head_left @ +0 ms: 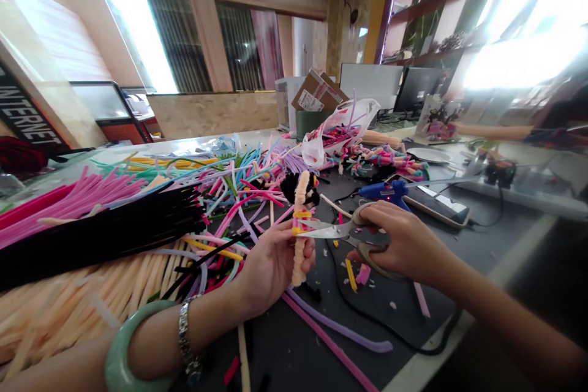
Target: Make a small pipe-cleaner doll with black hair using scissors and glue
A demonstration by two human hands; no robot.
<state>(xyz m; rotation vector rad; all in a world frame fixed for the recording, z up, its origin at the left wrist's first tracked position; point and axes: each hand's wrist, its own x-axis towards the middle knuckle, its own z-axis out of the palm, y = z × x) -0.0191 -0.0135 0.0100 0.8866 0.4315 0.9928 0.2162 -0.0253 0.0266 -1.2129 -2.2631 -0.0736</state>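
Upright in my left hand [271, 266] is a small pipe-cleaner figure [300, 257], cream with yellow and pink bands and a fuzzy black part near its top. My fingers wrap round its lower half. My right hand [395, 239] has its fingers in the handles of a pair of scissors [328, 231]. The blades are parted and point left, their tips at the figure's yellow and pink bands. Below the scissors, a yellow scrap [351, 275] and a pink scrap [363, 274] lie on the dark table.
Bundles of black [101, 226], pink and cream pipe cleaners cover the left side. A blue glue gun [384, 191] and a phone [434, 202] lie behind my right hand. A black cable [367, 316] crosses the table. Another person's arm [496, 132] reaches in at the right.
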